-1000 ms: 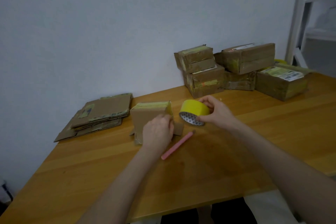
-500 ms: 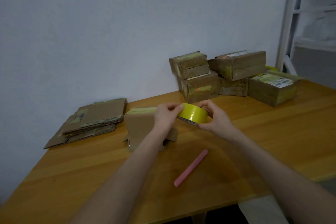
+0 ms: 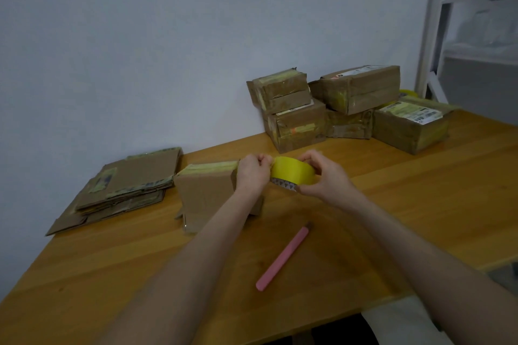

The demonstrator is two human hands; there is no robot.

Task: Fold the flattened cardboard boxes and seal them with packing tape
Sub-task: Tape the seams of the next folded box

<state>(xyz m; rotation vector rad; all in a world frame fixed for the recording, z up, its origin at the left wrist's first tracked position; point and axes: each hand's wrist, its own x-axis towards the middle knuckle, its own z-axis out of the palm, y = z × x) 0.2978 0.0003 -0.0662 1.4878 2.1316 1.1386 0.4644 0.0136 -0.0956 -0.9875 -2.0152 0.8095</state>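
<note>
At the far left of the table (image 3: 420,204) lies a stack of flats (image 3: 131,185), pressed against the wall. Just right of it stands the box (image 3: 207,193), upright on its edge with yellow tape along its top and a loose flap at the bottom. The left hand (image 3: 252,173) is in front of the box's upper right corner, fingers curled tight, pinching at the left side of the tape (image 3: 293,175) (whether it has the loose end, I cannot tell). The roll is held off the table between both hands. The right hand (image 3: 325,176) grips it, fingers bent over the top and thumb underneath. Nearer the person, a pink cutter (image 3: 283,258) lies slanted on the wood, apart from everything. Behind, by the wall, sit the sealed boxes (image 3: 294,109) in a cluster, some stacked two high, and a white frame (image 3: 431,22) stands at the far right.
</note>
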